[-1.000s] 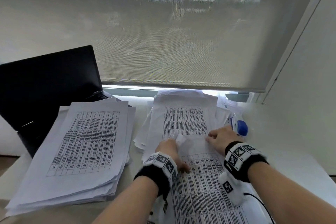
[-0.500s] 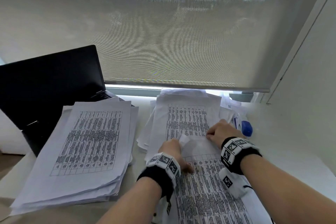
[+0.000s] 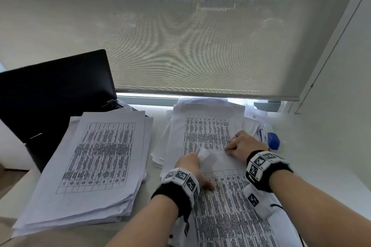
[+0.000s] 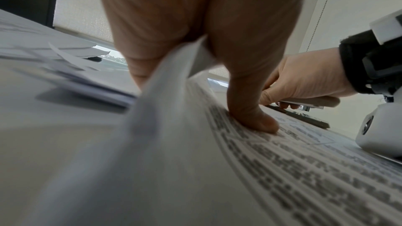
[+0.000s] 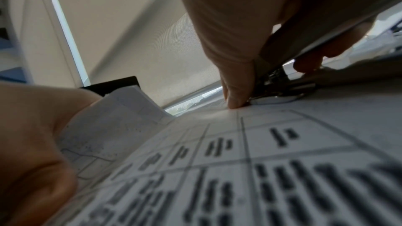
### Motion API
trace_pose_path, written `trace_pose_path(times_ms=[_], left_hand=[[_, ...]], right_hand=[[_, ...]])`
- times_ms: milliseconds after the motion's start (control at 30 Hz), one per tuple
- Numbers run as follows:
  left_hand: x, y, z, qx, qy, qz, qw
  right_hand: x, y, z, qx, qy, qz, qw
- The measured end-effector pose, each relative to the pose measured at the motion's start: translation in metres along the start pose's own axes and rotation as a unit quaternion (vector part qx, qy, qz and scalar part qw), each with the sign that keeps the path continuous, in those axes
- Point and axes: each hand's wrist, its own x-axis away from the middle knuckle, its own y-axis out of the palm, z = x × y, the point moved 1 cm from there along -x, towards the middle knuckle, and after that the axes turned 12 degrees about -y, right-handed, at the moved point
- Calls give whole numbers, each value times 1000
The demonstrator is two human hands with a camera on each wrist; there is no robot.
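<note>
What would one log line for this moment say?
left hand: pinches folded corner | right hand: grips stapler on printed sheet

Left grip [image 3: 188, 164] pinches upturned corner of printed sheet [image 3: 230, 216], thumb flat on print. Right grip [image 3: 244, 144] curled, resting at sheet's far edge. Blue object [image 3: 273, 141] just beside it. Paper stack [image 3: 100, 158] at left on bench [image 3: 325, 146], dark laptop [image 3: 50, 94] behind. Roller blind [image 3: 200, 46] hangs beyond.

Pale roller blind [image 3: 200, 46] over a bright window strip [image 3: 148, 96], white wall [image 3: 345, 78] alongside.
</note>
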Motion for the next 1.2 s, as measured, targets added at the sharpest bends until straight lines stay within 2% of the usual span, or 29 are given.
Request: trace_pose_path(times_ms=[333, 600, 767, 867, 967, 1200], left_hand=[[-3, 3, 0, 14, -8, -4, 1000], [0, 0, 2, 4, -8, -15, 1000], [1, 0, 2, -7, -12, -15, 1000], [4, -3, 3, -27, -12, -15, 999], [5, -5, 3, -27, -14, -17, 999], [21, -4, 9, -57, 46, 27, 997]], right_hand=[[-6, 4, -1, 35, 28, 23, 999], [6, 0, 16, -20, 53, 92, 994], [24, -3, 18, -28, 46, 88, 995], [51, -8, 13, -53, 28, 86, 994], [99, -11, 14, -102, 19, 104, 989], [235, 22, 54, -157, 119, 160, 967]])
